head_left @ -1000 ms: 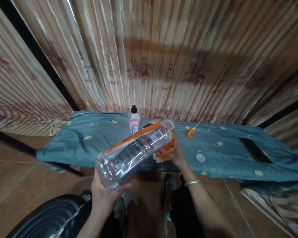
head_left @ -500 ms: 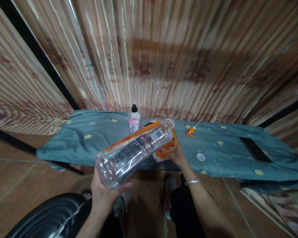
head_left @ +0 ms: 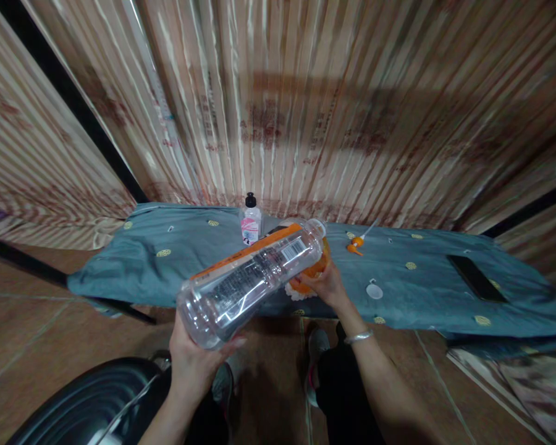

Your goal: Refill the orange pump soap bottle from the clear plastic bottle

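Note:
My left hand is wrapped round the base of a large clear plastic bottle with an orange label. The bottle lies tilted, its base low and its neck up to the right. My right hand grips an orange bottle under that neck, partly hidden by the big one. White crumpled material shows at the orange bottle's foot. An orange pump top with a pale tube lies on the blue cloth to the right. A round white cap lies nearer me.
A small bottle with a black cap stands at the back of the cloth-covered bench. A black phone-like slab lies at the right. Striped curtain hangs behind. A black ribbed round object sits low left.
Almost nothing differs. Both hands and the two bottles keep nearly the same pose, with a slight shift of the view.

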### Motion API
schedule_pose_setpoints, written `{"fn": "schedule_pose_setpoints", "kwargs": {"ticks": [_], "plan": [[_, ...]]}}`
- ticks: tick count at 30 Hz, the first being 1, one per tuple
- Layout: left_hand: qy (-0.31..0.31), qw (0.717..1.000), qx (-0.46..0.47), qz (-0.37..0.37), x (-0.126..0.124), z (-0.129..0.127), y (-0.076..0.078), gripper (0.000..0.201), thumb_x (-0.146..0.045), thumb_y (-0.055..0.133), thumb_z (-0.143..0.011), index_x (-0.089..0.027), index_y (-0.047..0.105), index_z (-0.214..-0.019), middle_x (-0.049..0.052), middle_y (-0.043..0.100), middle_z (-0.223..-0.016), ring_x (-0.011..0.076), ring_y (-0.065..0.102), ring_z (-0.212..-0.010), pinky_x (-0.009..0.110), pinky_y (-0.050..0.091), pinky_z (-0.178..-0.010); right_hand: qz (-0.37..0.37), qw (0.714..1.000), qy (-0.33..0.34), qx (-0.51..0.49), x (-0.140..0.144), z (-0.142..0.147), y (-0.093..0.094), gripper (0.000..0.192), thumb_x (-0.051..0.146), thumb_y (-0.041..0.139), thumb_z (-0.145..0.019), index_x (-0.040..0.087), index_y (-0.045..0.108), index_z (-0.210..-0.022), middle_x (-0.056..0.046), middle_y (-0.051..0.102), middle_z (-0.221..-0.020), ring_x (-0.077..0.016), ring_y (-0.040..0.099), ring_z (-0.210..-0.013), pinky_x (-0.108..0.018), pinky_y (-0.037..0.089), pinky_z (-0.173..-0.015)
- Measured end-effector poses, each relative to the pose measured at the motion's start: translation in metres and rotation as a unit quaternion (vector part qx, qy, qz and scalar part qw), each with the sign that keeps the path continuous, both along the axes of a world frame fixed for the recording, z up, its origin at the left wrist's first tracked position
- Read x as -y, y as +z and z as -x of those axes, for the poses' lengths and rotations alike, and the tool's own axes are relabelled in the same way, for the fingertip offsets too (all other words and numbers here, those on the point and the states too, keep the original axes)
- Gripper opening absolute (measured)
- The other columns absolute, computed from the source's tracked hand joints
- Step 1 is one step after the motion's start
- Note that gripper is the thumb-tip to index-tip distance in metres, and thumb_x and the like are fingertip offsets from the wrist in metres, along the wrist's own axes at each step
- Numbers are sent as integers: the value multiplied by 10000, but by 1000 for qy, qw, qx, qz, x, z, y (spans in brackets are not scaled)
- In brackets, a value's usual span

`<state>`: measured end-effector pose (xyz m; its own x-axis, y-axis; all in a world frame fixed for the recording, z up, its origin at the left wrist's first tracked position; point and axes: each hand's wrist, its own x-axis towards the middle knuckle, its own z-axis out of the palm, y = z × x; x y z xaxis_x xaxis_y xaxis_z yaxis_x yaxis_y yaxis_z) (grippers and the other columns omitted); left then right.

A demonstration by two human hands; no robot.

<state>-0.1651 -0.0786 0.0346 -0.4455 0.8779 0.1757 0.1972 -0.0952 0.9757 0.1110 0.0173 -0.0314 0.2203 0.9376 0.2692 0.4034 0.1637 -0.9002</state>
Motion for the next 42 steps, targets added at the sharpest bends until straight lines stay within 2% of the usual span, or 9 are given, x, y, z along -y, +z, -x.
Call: {"fn": "schedule_pose_setpoints", "kwargs": {"ticks": [4, 7, 14, 20, 26, 31, 35, 42], "plan": [[-2, 1000, 9, -17, 0, -5, 10, 841, -634, 902, -209, -212, 559, -851, 32, 704, -784, 301, 720, -732, 456, 605, -690, 0, 1000, -1, -4, 0, 0, 0, 744, 461, 863, -594, 226, 553, -1229, -92, 728, -1130, -303, 700, -1026, -479, 565, -920], [1, 1000, 7, -20, 0, -5, 12, 826, -621, 907, -211, -216, 557, -840, 23, 707, -774, 296, 725, -731, 450, 605, -695, -3, 1000, 1, -7, 0, 1, 0, 744, 456, 861, -596, 229, 556, -1235, -90, 727, -1139, -299, 696, -1041, -479, 562, -934], [7, 999, 34, 0, 0, -3, 6, 880, -541, 931, -172, -201, 572, -900, 33, 718, -811, 285, 726, -764, 416, 594, -738, -3, 1000, 1, -5, 0, 1, 1, 721, 452, 862, -596, 219, 565, -1211, -94, 738, -1113, -295, 713, -995, -465, 580, -893], [-1, 1000, 29, -10, -1, -2, 2, 903, -579, 927, -197, -186, 597, -939, 34, 706, -812, 275, 709, -731, 415, 591, -713, -5, 1000, 1, -5, 0, 0, 0, 718, 441, 855, -605, 219, 554, -1217, -95, 729, -1140, -294, 706, -1015, -464, 572, -909], [-2, 1000, 11, -21, -1, -1, 3, 876, -593, 925, -195, -190, 596, -899, 18, 694, -782, 256, 702, -688, 379, 589, -650, -12, 1000, 4, 2, 0, 0, 2, 722, 442, 856, -610, 223, 556, -1229, -97, 724, -1164, -300, 698, -1063, -483, 556, -962], [2, 1000, 16, -5, -1, -1, 2, 913, -604, 920, -196, -186, 592, -938, 27, 695, -802, 270, 706, -710, 398, 594, -672, -5, 1000, -5, 2, 0, 1, 1, 760, 455, 870, -591, 212, 549, -1236, -108, 728, -1164, -307, 702, -1047, -485, 565, -948], [6, 1000, 18, 3, -1, -1, 0, 887, -599, 920, -178, -194, 579, -890, 33, 696, -785, 285, 709, -714, 411, 597, -678, -12, 1000, 0, -4, -1, 1, -1, 734, 455, 862, -602, 225, 553, -1227, -96, 726, -1156, -298, 703, -1039, -473, 565, -944], [2, 1000, 6, -21, -1, -1, -2, 817, -591, 917, -237, -224, 589, -889, 5, 724, -790, 273, 722, -702, 429, 605, -671, 1, 1000, -10, -4, -1, 2, 4, 748, 460, 854, -563, 217, 552, -1203, -99, 729, -1094, -306, 710, -985, -479, 574, -895]]}}
